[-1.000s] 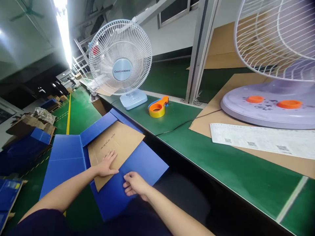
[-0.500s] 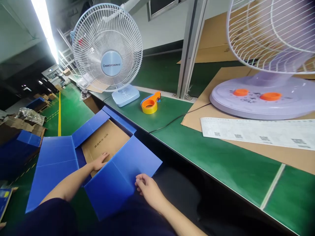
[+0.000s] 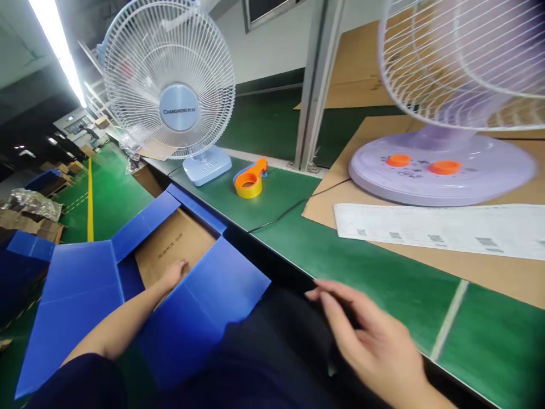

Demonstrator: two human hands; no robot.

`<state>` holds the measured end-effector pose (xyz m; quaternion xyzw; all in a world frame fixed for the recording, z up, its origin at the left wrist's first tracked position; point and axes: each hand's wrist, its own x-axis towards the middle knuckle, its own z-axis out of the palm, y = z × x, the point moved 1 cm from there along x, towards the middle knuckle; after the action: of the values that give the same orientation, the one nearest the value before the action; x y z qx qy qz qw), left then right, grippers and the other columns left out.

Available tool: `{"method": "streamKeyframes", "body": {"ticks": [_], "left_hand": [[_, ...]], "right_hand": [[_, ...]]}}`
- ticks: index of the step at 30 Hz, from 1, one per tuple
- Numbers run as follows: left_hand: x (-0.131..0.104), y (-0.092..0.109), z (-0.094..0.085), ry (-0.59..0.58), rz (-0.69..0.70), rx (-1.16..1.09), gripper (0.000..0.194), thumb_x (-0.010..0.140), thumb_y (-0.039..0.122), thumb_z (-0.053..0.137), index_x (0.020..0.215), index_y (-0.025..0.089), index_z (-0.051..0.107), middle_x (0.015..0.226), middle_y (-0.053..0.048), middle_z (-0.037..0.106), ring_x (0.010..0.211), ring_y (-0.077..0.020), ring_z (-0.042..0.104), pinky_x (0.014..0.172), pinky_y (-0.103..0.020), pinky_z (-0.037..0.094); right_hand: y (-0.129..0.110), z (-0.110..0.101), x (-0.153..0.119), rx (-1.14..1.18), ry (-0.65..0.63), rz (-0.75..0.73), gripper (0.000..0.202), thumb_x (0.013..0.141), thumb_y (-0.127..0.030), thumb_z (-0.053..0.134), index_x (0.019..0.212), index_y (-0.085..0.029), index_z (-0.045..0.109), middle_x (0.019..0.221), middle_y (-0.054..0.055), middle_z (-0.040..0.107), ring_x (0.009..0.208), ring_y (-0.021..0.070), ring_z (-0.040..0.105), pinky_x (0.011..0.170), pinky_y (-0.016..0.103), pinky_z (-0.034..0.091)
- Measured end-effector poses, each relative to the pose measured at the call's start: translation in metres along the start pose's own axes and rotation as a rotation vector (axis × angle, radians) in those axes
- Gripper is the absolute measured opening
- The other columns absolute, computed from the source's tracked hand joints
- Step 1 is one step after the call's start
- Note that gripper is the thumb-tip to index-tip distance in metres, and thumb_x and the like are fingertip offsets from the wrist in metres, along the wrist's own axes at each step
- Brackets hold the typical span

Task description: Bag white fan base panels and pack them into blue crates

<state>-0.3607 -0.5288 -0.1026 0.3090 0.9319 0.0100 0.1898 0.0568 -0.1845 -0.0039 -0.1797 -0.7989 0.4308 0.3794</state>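
Observation:
My left hand [image 3: 174,275] reaches into an open blue carton [image 3: 213,284] and rests on the brown cardboard [image 3: 170,238] inside, which has dark printed characters. Its fingers look slightly bent, and their undersides are hidden. In front of the bench edge my right hand [image 3: 370,335] hangs in the air, a little blurred. Its thumb and fingers curve loosely with a gap between them, and nothing shows in them. On the green bench beyond the carton are a light-blue table fan [image 3: 179,108] and an orange tape dispenser with yellow tape [image 3: 249,182].
A lilac fan [image 3: 438,170] with orange knobs stands on a cardboard sheet [image 3: 323,204] at the right. Before it lies a white printed strip [image 3: 443,230]. A black cord [image 3: 293,210] crosses the green bench [image 3: 357,261]. A metal post [image 3: 315,85] rises behind.
My right hand has moved right, from the carton's near flap to the bench edge. My left hand stays on the cardboard with its fingers more bent. The view has shifted slightly.

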Motion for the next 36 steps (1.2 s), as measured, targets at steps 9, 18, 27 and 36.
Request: {"method": "streamKeyframes", "body": {"ticks": [9, 18, 27, 36], "left_hand": [[0.025, 0.172, -0.067, 0.508, 0.499, -0.159, 0.035, 0.105, 0.043, 0.05, 0.106, 0.024, 0.08, 0.108, -0.011, 0.08, 0.109, -0.0303, 0.071, 0.11, -0.05, 0.052], [0.009, 0.414, -0.091, 0.649, 1.322, -0.388, 0.014, 0.101, 0.021, 0.062, 0.103, 0.024, 0.075, 0.1, -0.006, 0.082, 0.092, -0.0224, 0.075, 0.097, -0.046, 0.057], [-0.028, 0.608, -0.06, 0.38, 1.779, -0.42, 0.016, 0.101, 0.018, 0.062, 0.106, 0.022, 0.077, 0.093, -0.005, 0.08, 0.089, -0.0197, 0.073, 0.1, -0.041, 0.055], [-0.029, 0.676, -0.061, 0.241, 1.591, -0.293, 0.025, 0.107, 0.012, 0.062, 0.115, 0.02, 0.084, 0.106, -0.004, 0.083, 0.103, -0.015, 0.076, 0.104, -0.033, 0.059]], "right_hand": [[0.079, -0.102, 0.045, -0.678, 0.128, -0.322, 0.021, 0.106, -0.02, 0.055, 0.118, -0.017, 0.073, 0.096, 0.006, 0.081, 0.08, 0.0221, 0.078, 0.069, 0.03, 0.057], [0.08, -0.098, 0.041, -0.812, 0.001, -0.287, 0.03, 0.104, -0.017, 0.045, 0.111, -0.014, 0.074, 0.086, 0.005, 0.076, 0.076, 0.0215, 0.073, 0.063, 0.032, 0.046], [0.09, -0.099, 0.045, -0.78, -0.136, -0.087, 0.034, 0.094, -0.019, 0.055, 0.119, -0.012, 0.078, 0.111, 0.018, 0.077, 0.099, 0.0342, 0.073, 0.086, 0.041, 0.058], [0.096, -0.114, 0.046, -0.685, -0.11, -0.128, 0.039, 0.1, -0.028, 0.05, 0.071, -0.019, 0.074, 0.068, 0.01, 0.073, 0.057, 0.0268, 0.067, 0.058, 0.038, 0.047]]}}
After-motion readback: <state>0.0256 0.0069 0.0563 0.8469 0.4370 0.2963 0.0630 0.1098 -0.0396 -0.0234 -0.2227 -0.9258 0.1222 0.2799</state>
